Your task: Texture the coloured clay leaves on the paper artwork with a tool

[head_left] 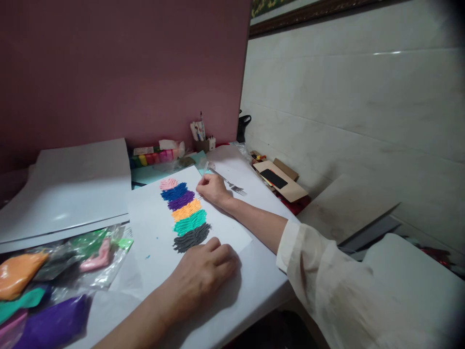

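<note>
On a white sheet of paper [152, 228] lies a column of textured clay bands: a pink rounded piece [169, 184], then blue, purple [180, 200], orange, green [189, 223] and a dark grey band [191, 237] nearest me. My right hand [214, 190] is pinched closed at the paper's right edge, beside the blue and purple bands. What its fingertips hold is too small to make out. My left hand [209, 269] rests on the paper just below the grey band, fingers curled in, nothing visible in them. A metal fork [236, 188] lies beyond my right hand.
Bagged clay in orange [22, 274], purple [54, 322] and pink [98, 257] lies at the front left. Large white boards [83, 179] are behind it. A pen holder [201, 144] stands at the back. Cardboard pieces [286, 186] sit by the tiled wall.
</note>
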### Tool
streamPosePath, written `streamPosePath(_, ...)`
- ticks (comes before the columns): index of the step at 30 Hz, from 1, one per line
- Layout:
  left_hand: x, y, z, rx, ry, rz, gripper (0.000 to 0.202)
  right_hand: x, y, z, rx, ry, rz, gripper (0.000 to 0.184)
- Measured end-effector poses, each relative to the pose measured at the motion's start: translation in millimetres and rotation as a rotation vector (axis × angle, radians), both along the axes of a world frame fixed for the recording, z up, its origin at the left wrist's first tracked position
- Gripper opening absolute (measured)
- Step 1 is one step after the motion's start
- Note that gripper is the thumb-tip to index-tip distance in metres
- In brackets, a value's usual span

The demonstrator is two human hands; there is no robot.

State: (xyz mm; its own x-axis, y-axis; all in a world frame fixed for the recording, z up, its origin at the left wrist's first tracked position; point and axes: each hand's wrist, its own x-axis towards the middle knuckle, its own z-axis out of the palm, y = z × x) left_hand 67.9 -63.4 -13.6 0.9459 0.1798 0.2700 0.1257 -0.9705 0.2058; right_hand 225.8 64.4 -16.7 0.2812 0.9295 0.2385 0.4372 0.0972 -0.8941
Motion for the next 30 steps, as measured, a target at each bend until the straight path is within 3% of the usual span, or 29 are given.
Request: streamPosePath(30,2.2,-0.6,3.9,0.064,-0.066,0.011,0.024,0.0,-0.7,-0.2,0.004,-0.010,0.010,0.010)
